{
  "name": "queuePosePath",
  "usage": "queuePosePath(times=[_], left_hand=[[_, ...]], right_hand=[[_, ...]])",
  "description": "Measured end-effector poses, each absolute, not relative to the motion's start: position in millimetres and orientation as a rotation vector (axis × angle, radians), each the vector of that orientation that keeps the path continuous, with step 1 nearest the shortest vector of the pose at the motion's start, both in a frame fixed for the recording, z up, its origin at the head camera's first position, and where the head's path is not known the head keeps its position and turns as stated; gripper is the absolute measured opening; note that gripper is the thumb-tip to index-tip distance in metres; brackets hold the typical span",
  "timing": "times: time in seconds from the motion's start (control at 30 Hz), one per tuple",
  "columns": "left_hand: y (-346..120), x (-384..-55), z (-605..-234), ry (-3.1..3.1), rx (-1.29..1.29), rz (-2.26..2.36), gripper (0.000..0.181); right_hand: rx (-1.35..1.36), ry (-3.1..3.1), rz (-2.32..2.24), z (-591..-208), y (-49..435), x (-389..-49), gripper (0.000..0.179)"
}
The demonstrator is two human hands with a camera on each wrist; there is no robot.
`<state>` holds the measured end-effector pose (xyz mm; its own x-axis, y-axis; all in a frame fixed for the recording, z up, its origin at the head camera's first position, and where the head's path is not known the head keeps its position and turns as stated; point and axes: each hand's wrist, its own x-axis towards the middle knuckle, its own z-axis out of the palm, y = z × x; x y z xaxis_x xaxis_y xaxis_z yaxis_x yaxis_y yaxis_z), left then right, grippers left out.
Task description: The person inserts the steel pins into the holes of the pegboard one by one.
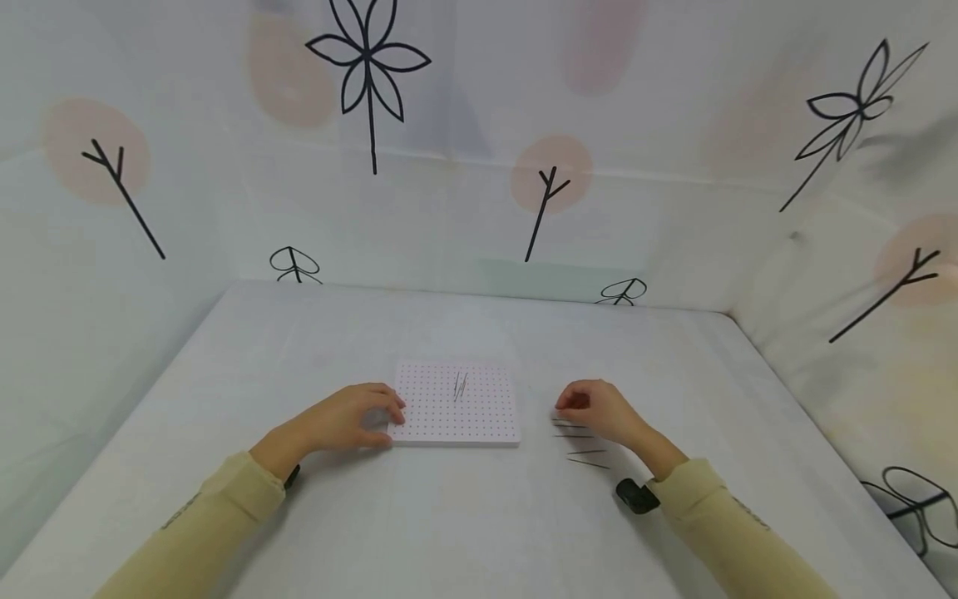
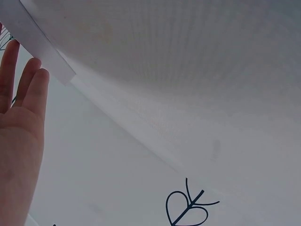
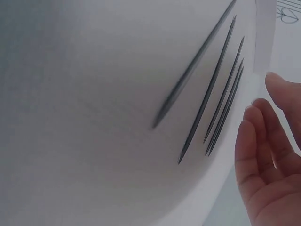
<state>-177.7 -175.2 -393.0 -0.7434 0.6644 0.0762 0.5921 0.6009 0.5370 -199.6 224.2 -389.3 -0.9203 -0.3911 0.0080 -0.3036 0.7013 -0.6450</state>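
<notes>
A white board (image 1: 482, 420) with a grid of small holes lies on the table, and several thin dark needles (image 1: 461, 386) stand in it, slightly tilted. At the board's left edge rests my left hand (image 1: 352, 418), fingertips on its surface and thumb by the front left corner. In the left wrist view those fingers (image 2: 35, 92) are stretched out against the board's side (image 2: 44, 49). To the right of the board, my right hand (image 1: 599, 409) hovers over the far end of a row of loose needles (image 1: 572, 436). The right wrist view shows its fingers (image 3: 247, 141) bent, thumb apart, nothing visible between them.
The loose needles lie roughly parallel on the white tabletop (image 1: 464, 532), pointed at both ends in the right wrist view. White cloth walls (image 1: 449, 216) with printed flowers and twigs enclose the table at the back and sides. A dark wrist device (image 1: 638, 497) sits under the right sleeve.
</notes>
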Motion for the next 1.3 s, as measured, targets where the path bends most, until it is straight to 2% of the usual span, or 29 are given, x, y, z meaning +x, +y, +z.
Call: queuePosePath(times=[0.3,0.57,0.8,1.3], left_hand=[[-175,-178,-392,2.693,1.086,0.831,0.021],[-174,-179,-393,2.677,1.052,0.833,0.021],[-175,-179,-393,2.681,1.067,0.84,0.021],[-175,-177,-392,2.68,1.068,0.828,0.02]], right_hand=[[-0.614,2.746,-0.929,-392,233,-203,0.004],[-0.773,2.679,-0.975,-393,237,-205,0.007],[-0.581,2.66,-0.877,-391,230,-204,0.005],[-0.544,2.706,-0.936,-391,232,-206,0.005]])
